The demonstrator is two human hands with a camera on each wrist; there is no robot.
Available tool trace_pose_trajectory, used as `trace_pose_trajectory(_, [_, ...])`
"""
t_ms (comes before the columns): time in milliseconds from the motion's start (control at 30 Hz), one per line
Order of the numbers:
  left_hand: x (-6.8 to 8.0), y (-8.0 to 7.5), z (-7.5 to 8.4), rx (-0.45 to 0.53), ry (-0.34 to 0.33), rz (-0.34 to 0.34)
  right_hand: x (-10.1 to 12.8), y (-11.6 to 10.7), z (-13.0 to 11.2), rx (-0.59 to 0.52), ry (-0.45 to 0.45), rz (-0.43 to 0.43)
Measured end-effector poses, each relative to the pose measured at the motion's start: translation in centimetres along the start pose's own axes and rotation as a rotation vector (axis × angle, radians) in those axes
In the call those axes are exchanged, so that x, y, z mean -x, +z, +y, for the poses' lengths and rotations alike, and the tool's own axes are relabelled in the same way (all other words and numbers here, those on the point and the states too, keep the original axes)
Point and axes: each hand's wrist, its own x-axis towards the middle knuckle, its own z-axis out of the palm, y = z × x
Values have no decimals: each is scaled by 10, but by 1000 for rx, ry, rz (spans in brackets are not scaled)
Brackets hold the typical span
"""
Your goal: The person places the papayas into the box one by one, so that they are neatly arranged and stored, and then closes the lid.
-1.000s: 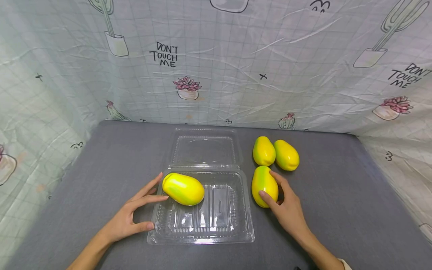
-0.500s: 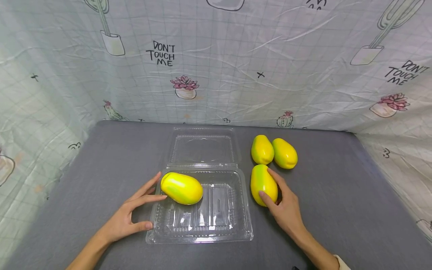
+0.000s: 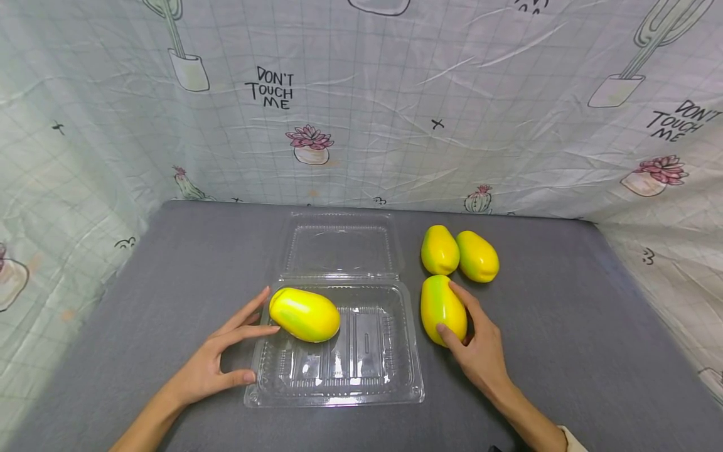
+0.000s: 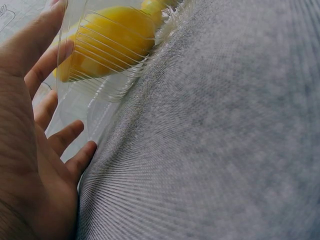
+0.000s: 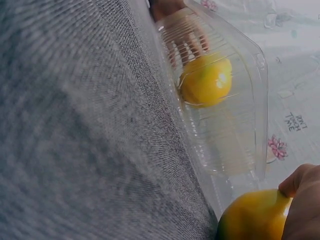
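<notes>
— What am I looking at around the work?

— I'm seeing a grey fabric-covered desk (image 3: 169,282), walled on three sides by a pale checked cloth backdrop printed with cacti and "DON'T TOUCH ME" (image 3: 361,113). A clear plastic clamshell container (image 3: 339,383) is lying open in the middle, its lid folded back flat behind it.

— And the hands?

— I'm resting my left hand (image 3: 211,367) at the container's left edge. Its fingers (image 3: 248,331) are lying straight and spread, the tips touching the yellow-green oval mango inside the tray (image 3: 305,314), which is sitting in the tray's near-left corner. The thumb is lying against the tray's rim.

— The right?

— My right hand (image 3: 480,351) is curling round the yellow-green mango just right of the tray (image 3: 443,307); thumb low on its near end, fingers wrapping the far side. It is lying on the desk, not lifted as far as I can tell. Two more yellow-green mangoes (image 3: 459,252) are sitting side by side behind it, touching each other.
</notes>
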Motion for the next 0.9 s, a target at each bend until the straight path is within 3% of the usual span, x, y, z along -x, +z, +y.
trace_pose_trajectory(467, [1,0,-1,-2,-10,2,-1,0,-2,-40,-33,58])
trace_pose_trajectory(733, [-1,1,-2,3,-6,-1,-2,-3,-6,-7,-141,106])
trace_pose_trajectory(900, [0,1,-3,-3,2,-1,-7,-10,-26,-26,-219,131])
